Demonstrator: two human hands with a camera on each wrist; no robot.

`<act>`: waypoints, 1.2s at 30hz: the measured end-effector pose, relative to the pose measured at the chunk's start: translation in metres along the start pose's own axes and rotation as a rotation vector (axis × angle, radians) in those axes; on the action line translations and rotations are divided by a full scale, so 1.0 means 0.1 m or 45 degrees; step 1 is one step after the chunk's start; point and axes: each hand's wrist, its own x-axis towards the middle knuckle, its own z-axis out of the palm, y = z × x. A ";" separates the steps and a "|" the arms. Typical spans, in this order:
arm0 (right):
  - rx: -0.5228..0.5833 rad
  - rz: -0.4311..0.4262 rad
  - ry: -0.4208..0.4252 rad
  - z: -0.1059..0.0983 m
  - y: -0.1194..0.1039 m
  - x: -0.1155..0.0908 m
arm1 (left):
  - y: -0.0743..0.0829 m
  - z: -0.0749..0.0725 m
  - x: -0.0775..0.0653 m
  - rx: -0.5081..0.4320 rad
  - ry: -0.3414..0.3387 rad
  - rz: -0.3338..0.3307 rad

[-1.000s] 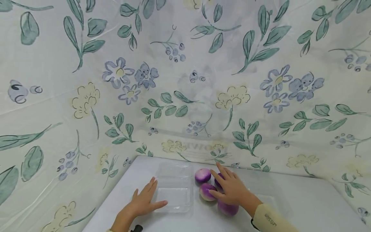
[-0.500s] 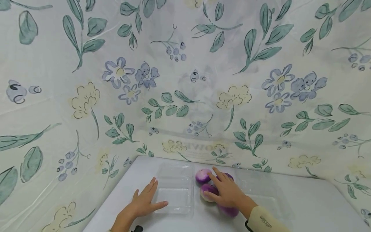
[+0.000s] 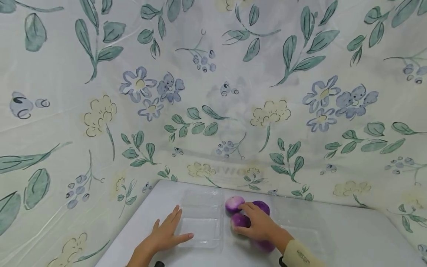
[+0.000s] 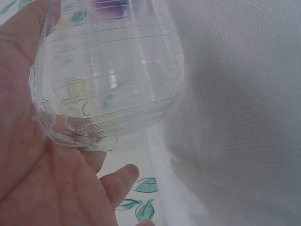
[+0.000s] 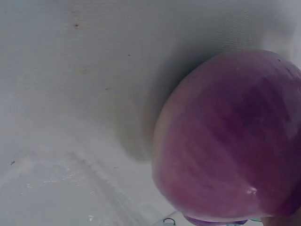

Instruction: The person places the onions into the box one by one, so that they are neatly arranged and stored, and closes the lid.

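Observation:
In the head view my left hand (image 3: 166, 231) lies with fingers straight and thumb spread at the left side of a clear plastic container (image 3: 201, 243). The left wrist view has the container's ridged wall (image 4: 113, 61) against the fingers. My right hand (image 3: 260, 222) curls its fingers and thumb round a purple onion (image 3: 239, 221) with a pale underside. Another purple onion (image 3: 235, 203), pale on top, touches or nearly touches the fingertips. Behind the hand is a darker purple onion (image 3: 262, 207). A purple onion (image 3: 265, 246) lies partly hidden under the palm; a large purple onion (image 5: 230, 141) fills much of the right wrist view.
A second clear plastic container (image 3: 305, 231) stands to the right of the right hand. Everything rests on a white table (image 3: 360, 237). A floral-patterned sheet (image 3: 213, 92) hangs behind and to the left.
My right hand has come down and slightly left, and its fingers have closed round the middle onion. The onion behind it shows more now. My left hand stays about the same.

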 end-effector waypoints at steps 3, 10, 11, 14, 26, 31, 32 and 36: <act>0.019 0.000 -0.020 0.01 0.00 0.04 | 0.00 0.01 0.01 -0.002 0.004 -0.010; 0.018 -0.040 -0.039 0.07 0.00 0.06 | 0.00 0.03 -0.02 -0.018 -0.013 -0.022; 0.021 -0.042 -0.043 0.07 0.00 0.05 | 0.00 0.03 -0.02 -0.020 -0.014 -0.018; 0.034 -0.049 -0.053 0.08 -0.01 0.05 | 0.02 0.03 -0.03 -0.021 -0.011 -0.013; 0.051 0.056 -0.235 0.09 -0.05 0.13 | 0.01 0.00 0.00 -0.027 -0.004 0.003; 0.022 0.087 -0.280 0.13 -0.08 0.17 | 0.02 -0.01 0.01 -0.025 -0.007 -0.010; 0.015 0.087 -0.282 0.14 -0.08 0.18 | 0.02 -0.01 0.01 -0.027 -0.008 -0.011; 0.010 0.087 -0.277 0.16 -0.09 0.19 | 0.02 -0.01 0.01 -0.026 -0.009 -0.009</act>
